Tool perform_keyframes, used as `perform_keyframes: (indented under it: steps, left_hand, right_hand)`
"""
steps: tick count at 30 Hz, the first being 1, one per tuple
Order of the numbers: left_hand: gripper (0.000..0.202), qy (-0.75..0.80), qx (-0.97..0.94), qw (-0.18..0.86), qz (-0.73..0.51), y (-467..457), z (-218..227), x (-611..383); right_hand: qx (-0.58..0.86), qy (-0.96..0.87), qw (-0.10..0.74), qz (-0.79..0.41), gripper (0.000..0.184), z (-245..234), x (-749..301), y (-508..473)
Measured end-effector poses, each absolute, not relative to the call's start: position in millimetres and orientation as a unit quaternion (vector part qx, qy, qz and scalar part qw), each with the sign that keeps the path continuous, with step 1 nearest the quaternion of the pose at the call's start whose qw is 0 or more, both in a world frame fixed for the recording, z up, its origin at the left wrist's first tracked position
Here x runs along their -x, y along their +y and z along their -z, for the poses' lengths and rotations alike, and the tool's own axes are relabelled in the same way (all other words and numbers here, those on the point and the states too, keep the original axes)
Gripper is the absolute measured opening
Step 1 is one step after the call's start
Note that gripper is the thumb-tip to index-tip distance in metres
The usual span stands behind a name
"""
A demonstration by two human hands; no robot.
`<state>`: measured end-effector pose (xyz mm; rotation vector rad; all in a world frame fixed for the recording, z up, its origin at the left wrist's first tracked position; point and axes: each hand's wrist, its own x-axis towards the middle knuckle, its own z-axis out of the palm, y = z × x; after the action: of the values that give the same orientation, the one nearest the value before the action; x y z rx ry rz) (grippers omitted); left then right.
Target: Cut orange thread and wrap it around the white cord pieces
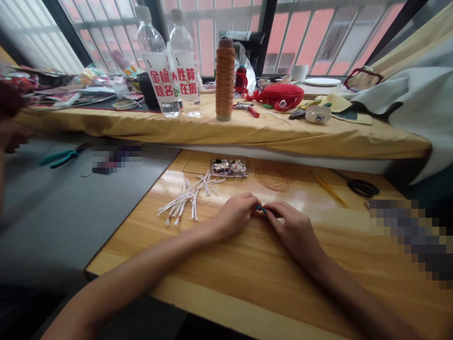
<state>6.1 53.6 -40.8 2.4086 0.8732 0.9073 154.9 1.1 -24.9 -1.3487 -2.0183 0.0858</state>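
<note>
A small teal piece [261, 208], too small to name its kind, sits between my two hands above the wooden table [219, 264]. My left hand [239, 212] pinches its left end with thumb and fingers. On the other end, the fingertips of my right hand [292, 224] are closed. Left of my hands lies a loose bundle of white paper-like strips [184, 200], some with reddish ends. Behind them stands a clear plastic box [230, 167] of small beads. A coil of thin brown cord [273, 179] rests just beyond my right hand.
A yellow pencil-like stick [329, 190] and black scissors [361, 187] lie at the right. On the cloth-covered ledge stand two water bottles [187, 89] and a brown thread spool [225, 82]. Teal-handled pliers [63, 157] lie on the grey table, near another person's hand [17, 137].
</note>
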Motion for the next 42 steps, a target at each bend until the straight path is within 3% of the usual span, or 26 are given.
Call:
perform_keyframes:
  steps: [16,23,33,42]
  left_hand:
    - [0.02,0.33,-0.875,0.193,-0.298,54.5,41.0,-7.0]
    - [0.02,0.346,-0.927,0.04,-0.14,49.6,23.1,0.4]
    - [0.018,0.252,-0.962,-0.089,-0.048,48.1,16.4,3.7]
    - [0.026,0.214,-0.966,-0.135,-0.046,46.8,21.6,2.3]
  right_hand:
    - [0.599,-0.715,0.355,-0.069,0.01,19.1,-164.7,8.1]
    - [0.592,-0.736,0.317,-0.08,0.01,17.4,-171.8,12.6]
    - [0.58,-0.653,0.343,-0.345,0.015,16.5,-174.3,15.7]
    - [0.627,-0.702,0.29,-0.172,0.013,13.1,-170.9,12.1]
